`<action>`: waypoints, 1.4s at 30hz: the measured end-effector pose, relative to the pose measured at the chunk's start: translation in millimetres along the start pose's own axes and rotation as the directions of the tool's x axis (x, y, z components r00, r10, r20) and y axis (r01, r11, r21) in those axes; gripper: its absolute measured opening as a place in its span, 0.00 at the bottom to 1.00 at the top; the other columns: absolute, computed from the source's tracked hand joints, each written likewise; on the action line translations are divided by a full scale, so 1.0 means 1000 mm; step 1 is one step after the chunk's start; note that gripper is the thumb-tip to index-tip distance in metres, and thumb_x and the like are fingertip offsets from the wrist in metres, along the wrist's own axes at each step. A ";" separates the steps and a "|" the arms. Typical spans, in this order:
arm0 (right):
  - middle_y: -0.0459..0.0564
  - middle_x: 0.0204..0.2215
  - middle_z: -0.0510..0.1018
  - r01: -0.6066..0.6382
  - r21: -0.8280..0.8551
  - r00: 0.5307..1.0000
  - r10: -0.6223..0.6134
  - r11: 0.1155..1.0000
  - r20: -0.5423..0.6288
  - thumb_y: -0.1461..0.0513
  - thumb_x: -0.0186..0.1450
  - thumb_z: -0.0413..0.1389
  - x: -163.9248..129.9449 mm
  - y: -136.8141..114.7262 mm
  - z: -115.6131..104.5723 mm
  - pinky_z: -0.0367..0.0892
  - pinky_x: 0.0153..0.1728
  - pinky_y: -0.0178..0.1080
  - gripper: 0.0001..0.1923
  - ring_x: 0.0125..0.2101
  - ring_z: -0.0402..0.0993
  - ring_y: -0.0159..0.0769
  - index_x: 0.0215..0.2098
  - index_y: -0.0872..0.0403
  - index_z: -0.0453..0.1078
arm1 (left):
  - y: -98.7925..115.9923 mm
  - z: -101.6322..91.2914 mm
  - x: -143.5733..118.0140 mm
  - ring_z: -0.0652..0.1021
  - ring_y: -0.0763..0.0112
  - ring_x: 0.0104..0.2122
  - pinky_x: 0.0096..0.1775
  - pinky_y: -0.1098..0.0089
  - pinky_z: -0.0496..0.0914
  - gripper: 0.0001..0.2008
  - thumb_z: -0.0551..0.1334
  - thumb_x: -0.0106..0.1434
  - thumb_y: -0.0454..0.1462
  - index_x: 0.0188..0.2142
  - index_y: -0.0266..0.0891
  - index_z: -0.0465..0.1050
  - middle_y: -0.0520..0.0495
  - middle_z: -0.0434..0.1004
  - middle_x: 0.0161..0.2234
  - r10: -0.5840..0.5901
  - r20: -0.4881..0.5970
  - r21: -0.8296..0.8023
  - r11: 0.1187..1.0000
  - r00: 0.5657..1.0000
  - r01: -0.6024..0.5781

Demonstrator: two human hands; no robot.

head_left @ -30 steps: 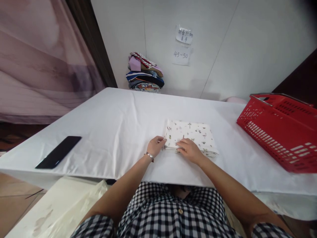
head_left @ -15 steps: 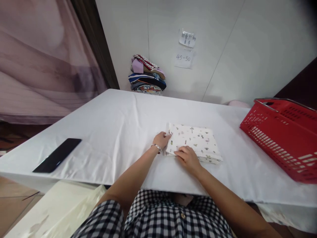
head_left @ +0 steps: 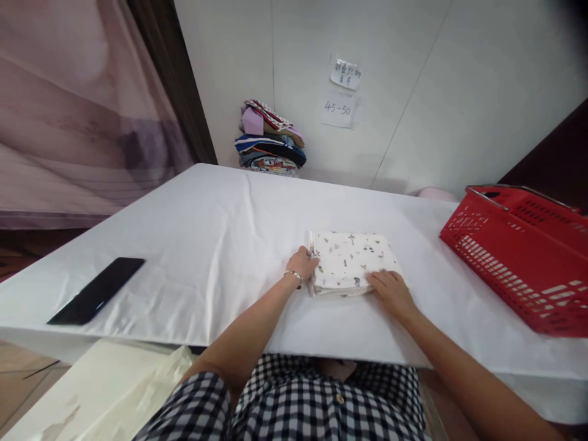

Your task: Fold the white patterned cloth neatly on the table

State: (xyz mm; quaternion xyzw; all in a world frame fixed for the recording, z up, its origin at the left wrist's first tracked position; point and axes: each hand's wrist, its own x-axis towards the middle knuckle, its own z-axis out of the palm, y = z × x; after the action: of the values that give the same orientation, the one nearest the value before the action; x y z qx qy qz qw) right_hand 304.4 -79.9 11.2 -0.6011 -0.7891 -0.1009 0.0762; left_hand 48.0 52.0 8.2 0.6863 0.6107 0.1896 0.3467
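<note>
A wide tabletop (head_left: 206, 233) under a white sheet fills the room in front of the person. A red basket (head_left: 519, 257) sits at its right end, a stack of folded clothes (head_left: 270, 139) at the far edge by the wall, and a dark phone (head_left: 96, 298) lies near the left corner.

In the middle, close to the person, lies a folded printed cloth (head_left: 351, 263), a flat pad of several layers. It looks soft, light and limp, likely to sag or unfold if lifted by one corner; taking it from both side edges, layers pinched together, seems the safest hold.

The left hand (head_left: 302, 264) touches its left edge with fingers curled against the layers. The right hand (head_left: 390, 291) rests flat on the near right corner, fingers spread open and gripping nothing.
</note>
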 end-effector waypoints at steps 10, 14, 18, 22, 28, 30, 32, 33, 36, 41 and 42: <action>0.55 0.46 0.74 -0.312 0.252 0.911 0.364 0.916 -0.194 0.67 0.60 0.46 0.038 0.038 -0.006 0.60 0.47 0.43 0.19 0.47 0.67 0.42 0.47 0.57 0.69 | 0.004 0.018 -0.046 0.74 0.70 0.31 0.34 0.70 0.67 0.05 0.57 0.59 0.37 0.32 0.41 0.71 0.49 0.76 0.29 0.296 -0.089 -0.045 0.953 0.951 -0.300; 0.51 0.40 0.77 -0.099 0.376 0.966 0.179 0.921 -0.185 0.59 0.64 0.48 0.026 -0.022 -0.003 0.62 0.45 0.42 0.13 0.41 0.70 0.40 0.43 0.52 0.70 | -0.008 0.002 -0.015 0.71 0.64 0.45 0.46 0.62 0.66 0.10 0.58 0.59 0.34 0.41 0.41 0.71 0.46 0.74 0.42 0.599 -0.281 0.170 0.800 0.750 -0.575; 0.51 0.39 0.76 -0.152 0.310 0.958 0.217 0.939 -0.186 0.59 0.64 0.49 0.019 -0.054 0.000 0.58 0.44 0.44 0.11 0.41 0.68 0.41 0.42 0.51 0.70 | -0.009 0.011 0.010 0.68 0.61 0.50 0.50 0.55 0.64 0.13 0.56 0.59 0.31 0.43 0.43 0.71 0.47 0.73 0.47 0.742 -0.182 0.263 0.669 0.645 -0.696; 0.51 0.39 0.74 -0.176 0.298 0.938 0.251 0.938 -0.237 0.59 0.66 0.48 0.014 -0.058 0.009 0.58 0.42 0.43 0.11 0.41 0.66 0.40 0.42 0.51 0.70 | -0.015 0.021 0.022 0.71 0.65 0.47 0.49 0.58 0.67 0.14 0.54 0.59 0.29 0.42 0.40 0.72 0.46 0.74 0.44 0.793 -0.144 0.193 0.610 0.592 -0.769; 0.51 0.38 0.74 -0.208 0.330 0.914 0.303 0.921 -0.270 0.61 0.66 0.48 0.015 -0.059 0.014 0.59 0.41 0.42 0.11 0.40 0.65 0.40 0.41 0.52 0.70 | -0.022 0.019 0.024 0.71 0.65 0.46 0.49 0.58 0.67 0.11 0.56 0.61 0.35 0.43 0.40 0.71 0.45 0.74 0.44 0.820 -0.162 0.144 0.570 0.549 -0.809; 0.51 0.37 0.74 -0.221 0.331 0.910 0.316 0.918 -0.268 0.61 0.65 0.48 0.017 -0.060 0.013 0.59 0.40 0.42 0.10 0.38 0.65 0.40 0.40 0.52 0.71 | -0.021 0.018 0.023 0.71 0.65 0.47 0.49 0.58 0.67 0.11 0.57 0.61 0.36 0.44 0.41 0.71 0.45 0.74 0.44 0.809 -0.152 0.152 0.587 0.569 -0.795; 0.50 0.35 0.74 -0.229 0.339 0.906 0.327 0.912 -0.268 0.62 0.65 0.48 0.019 -0.060 0.013 0.60 0.39 0.42 0.10 0.37 0.65 0.39 0.39 0.52 0.71 | -0.020 0.018 0.024 0.71 0.65 0.46 0.48 0.58 0.66 0.11 0.57 0.61 0.37 0.43 0.43 0.72 0.46 0.74 0.44 0.804 -0.134 0.155 0.595 0.579 -0.789; 0.50 0.35 0.74 -0.231 0.346 0.903 0.333 0.909 -0.270 0.62 0.65 0.48 0.019 -0.060 0.014 0.60 0.39 0.42 0.10 0.37 0.65 0.39 0.38 0.52 0.71 | -0.020 0.018 0.024 0.71 0.65 0.46 0.48 0.58 0.66 0.11 0.57 0.61 0.37 0.43 0.43 0.72 0.47 0.74 0.44 0.804 -0.126 0.152 0.594 0.581 -0.790; 0.50 0.34 0.74 -0.230 0.372 0.894 0.346 0.899 -0.284 0.63 0.66 0.47 0.018 -0.059 0.015 0.60 0.38 0.41 0.10 0.36 0.65 0.38 0.37 0.52 0.71 | -0.019 0.017 0.026 0.71 0.66 0.44 0.47 0.59 0.66 0.09 0.57 0.61 0.36 0.40 0.43 0.73 0.47 0.74 0.42 0.804 -0.118 0.135 0.594 0.582 -0.793; 0.50 0.34 0.74 -0.202 0.387 0.892 0.332 0.900 -0.307 0.63 0.66 0.46 0.015 -0.057 0.015 0.59 0.38 0.41 0.11 0.36 0.65 0.38 0.36 0.53 0.70 | -0.016 0.017 0.026 0.71 0.67 0.43 0.47 0.61 0.66 0.09 0.55 0.62 0.35 0.38 0.43 0.74 0.48 0.74 0.40 0.787 -0.125 0.121 0.616 0.604 -0.778; 0.50 0.33 0.74 -0.195 0.383 0.897 0.322 0.903 -0.303 0.63 0.66 0.46 0.015 -0.057 0.014 0.59 0.38 0.41 0.11 0.36 0.65 0.38 0.36 0.53 0.70 | -0.016 0.017 0.025 0.71 0.67 0.43 0.47 0.61 0.66 0.09 0.55 0.62 0.35 0.38 0.43 0.74 0.48 0.74 0.39 0.785 -0.123 0.121 0.620 0.608 -0.775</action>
State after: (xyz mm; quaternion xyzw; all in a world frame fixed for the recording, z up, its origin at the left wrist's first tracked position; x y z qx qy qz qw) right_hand 245.3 -77.1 -3.1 -0.6506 -0.6788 -0.0590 0.3354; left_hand 52.9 72.7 -18.5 0.8748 0.2824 0.3601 0.1589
